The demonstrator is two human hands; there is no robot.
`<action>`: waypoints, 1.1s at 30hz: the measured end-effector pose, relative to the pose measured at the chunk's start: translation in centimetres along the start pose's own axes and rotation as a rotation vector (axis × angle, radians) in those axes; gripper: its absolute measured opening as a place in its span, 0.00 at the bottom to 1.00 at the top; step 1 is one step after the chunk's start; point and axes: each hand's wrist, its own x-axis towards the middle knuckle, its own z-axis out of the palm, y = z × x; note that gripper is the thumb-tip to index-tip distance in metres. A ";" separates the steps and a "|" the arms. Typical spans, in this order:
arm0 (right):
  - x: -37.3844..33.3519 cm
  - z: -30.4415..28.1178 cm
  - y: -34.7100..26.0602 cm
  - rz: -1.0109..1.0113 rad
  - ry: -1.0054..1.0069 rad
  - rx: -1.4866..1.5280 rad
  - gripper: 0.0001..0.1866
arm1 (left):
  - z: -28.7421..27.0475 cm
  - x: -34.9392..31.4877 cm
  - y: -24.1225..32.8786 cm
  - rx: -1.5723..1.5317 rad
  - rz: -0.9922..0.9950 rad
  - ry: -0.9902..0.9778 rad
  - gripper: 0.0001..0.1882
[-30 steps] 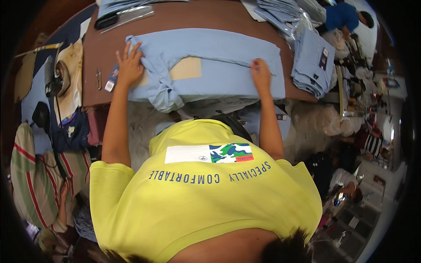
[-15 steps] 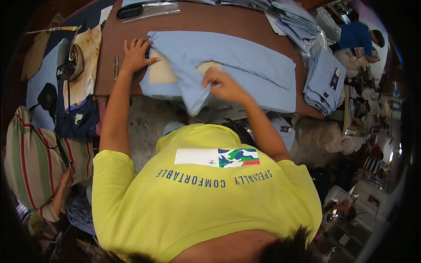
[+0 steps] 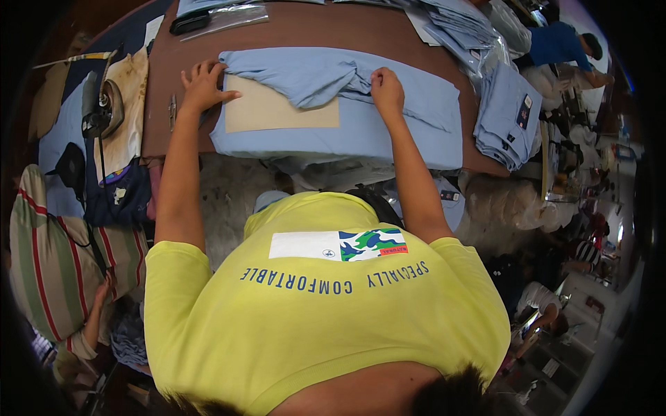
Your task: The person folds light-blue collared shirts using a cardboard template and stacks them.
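A light blue shirt [image 3: 277,142] lies spread on the brown table, with a beige cardboard sheet [image 3: 281,111] on top of it toward the left. My left hand [image 3: 206,87] rests at the left end, fingers spread, its thumb reaching over the cardboard's upper left corner. Toward the middle of the shirt, my right hand [image 3: 387,90] is closed, pinching the bunched cloth of a folded-over sleeve. That sleeve runs along the far side and covers the cardboard's far edge.
Folded blue shirts [image 3: 506,118] are stacked at the table's right end. An iron [image 3: 109,107] stands on a stained cloth at left. Small metal snips [image 3: 173,111] lie beside my left forearm. A black object [image 3: 189,22] and clear plastic bag lie at the back. Other people work at right.
My right hand has carried the sleeve cloth away from me and to the right. More of the cardboard now shows. My left hand has stayed at the shirt's left end.
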 end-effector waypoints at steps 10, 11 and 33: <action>-9.7 -9.7 24.4 0.266 0.540 0.330 0.19 | 0.5 -9.1 2.3 -0.615 -0.335 0.886 0.29; -12.4 -10.8 27.7 0.487 0.572 0.434 0.18 | 2.3 -11.8 2.4 -0.581 -0.439 1.025 0.26; -19.9 -12.5 28.0 0.764 -0.193 1.251 0.24 | 8.9 -20.2 8.3 -1.126 -0.572 -0.625 0.27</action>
